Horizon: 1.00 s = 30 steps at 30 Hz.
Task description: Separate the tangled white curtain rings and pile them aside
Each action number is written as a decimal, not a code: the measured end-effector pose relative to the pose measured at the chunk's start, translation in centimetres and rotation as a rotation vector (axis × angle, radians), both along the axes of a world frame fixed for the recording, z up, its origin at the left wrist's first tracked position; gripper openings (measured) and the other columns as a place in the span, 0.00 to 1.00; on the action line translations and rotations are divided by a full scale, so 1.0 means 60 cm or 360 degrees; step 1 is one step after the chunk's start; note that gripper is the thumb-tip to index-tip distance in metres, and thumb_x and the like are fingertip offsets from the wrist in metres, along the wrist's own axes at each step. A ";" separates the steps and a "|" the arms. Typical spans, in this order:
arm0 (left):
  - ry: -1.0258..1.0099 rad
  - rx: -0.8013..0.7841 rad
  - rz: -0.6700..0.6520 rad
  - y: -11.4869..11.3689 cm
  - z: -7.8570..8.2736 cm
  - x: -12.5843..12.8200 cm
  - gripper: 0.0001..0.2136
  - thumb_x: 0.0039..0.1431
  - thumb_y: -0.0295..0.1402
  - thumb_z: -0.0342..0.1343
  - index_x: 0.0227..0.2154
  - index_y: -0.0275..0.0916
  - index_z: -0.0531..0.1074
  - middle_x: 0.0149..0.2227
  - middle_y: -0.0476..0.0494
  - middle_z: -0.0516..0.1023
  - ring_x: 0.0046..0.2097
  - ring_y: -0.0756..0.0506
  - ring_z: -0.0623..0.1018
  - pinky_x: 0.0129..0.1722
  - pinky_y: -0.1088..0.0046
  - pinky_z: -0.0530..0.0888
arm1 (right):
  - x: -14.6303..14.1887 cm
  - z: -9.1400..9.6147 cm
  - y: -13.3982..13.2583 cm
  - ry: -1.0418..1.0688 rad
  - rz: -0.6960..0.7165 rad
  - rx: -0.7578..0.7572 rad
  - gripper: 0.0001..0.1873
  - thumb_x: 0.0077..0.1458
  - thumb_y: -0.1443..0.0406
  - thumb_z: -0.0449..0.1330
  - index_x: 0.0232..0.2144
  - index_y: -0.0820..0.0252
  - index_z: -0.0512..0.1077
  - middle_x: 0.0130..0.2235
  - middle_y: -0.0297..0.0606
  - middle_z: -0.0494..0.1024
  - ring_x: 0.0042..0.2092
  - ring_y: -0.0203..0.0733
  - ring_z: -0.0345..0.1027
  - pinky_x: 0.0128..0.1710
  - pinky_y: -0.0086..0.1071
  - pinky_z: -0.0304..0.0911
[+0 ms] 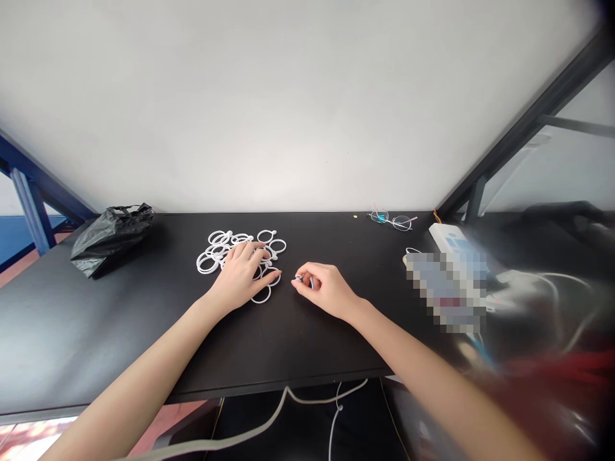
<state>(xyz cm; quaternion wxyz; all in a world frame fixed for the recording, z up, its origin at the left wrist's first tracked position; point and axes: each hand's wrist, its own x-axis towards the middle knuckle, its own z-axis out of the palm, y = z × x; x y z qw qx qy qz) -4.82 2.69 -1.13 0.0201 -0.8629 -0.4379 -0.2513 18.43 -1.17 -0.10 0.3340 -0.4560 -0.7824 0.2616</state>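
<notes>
White curtain rings [229, 234], each with a small knob or eyelet, lie in a loose heap on the black table [327, 346]. Over the right side of that heap rests my left hand [235, 275], its fingers apart and the thumb out to the side, touching the rings. A short gap to the right, my right hand [327, 286] pinches one white curtain ring [298, 277] just above the tabletop. Most of the held ring is hidden by the curled fingers.
A black plastic bag [113, 237] sits at the far left. Eyeglasses [391, 221] lie by the wall at the back. To the right are a white box [444, 238], a blurred-out flat object [444, 294] and cables. A pale cable [259, 428] hangs below the front edge.
</notes>
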 end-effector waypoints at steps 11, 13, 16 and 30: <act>-0.0046 -0.0076 -0.0105 -0.011 0.016 0.008 0.14 0.63 0.44 0.54 0.44 0.41 0.67 0.53 0.37 0.71 0.54 0.36 0.68 0.52 0.53 0.66 | -0.003 0.001 0.000 0.0085 0.0024 -0.0028 0.04 0.57 0.64 0.60 0.32 0.59 0.70 0.29 0.30 0.74 0.21 0.28 0.58 0.25 0.26 0.58; -0.0058 -0.0084 -0.0112 -0.013 0.019 0.009 0.13 0.63 0.44 0.54 0.44 0.41 0.68 0.52 0.37 0.71 0.53 0.36 0.69 0.52 0.53 0.67 | -0.003 0.001 0.000 0.0093 0.0030 -0.0025 0.04 0.57 0.64 0.60 0.32 0.59 0.70 0.29 0.31 0.74 0.21 0.28 0.58 0.25 0.26 0.58; -0.0075 -0.0101 -0.0125 -0.013 0.018 0.010 0.13 0.64 0.43 0.54 0.43 0.41 0.68 0.52 0.37 0.71 0.54 0.36 0.68 0.52 0.53 0.66 | -0.003 0.003 -0.001 0.0094 0.0037 -0.0022 0.04 0.57 0.64 0.59 0.32 0.59 0.70 0.29 0.31 0.73 0.21 0.28 0.58 0.24 0.26 0.57; -0.0152 -0.0170 -0.0265 -0.018 0.020 0.015 0.11 0.64 0.41 0.54 0.41 0.40 0.68 0.51 0.38 0.71 0.53 0.38 0.69 0.54 0.54 0.66 | -0.007 0.012 -0.003 0.0226 -0.0001 0.0126 0.07 0.58 0.65 0.58 0.28 0.60 0.72 0.27 0.33 0.72 0.24 0.31 0.61 0.25 0.26 0.60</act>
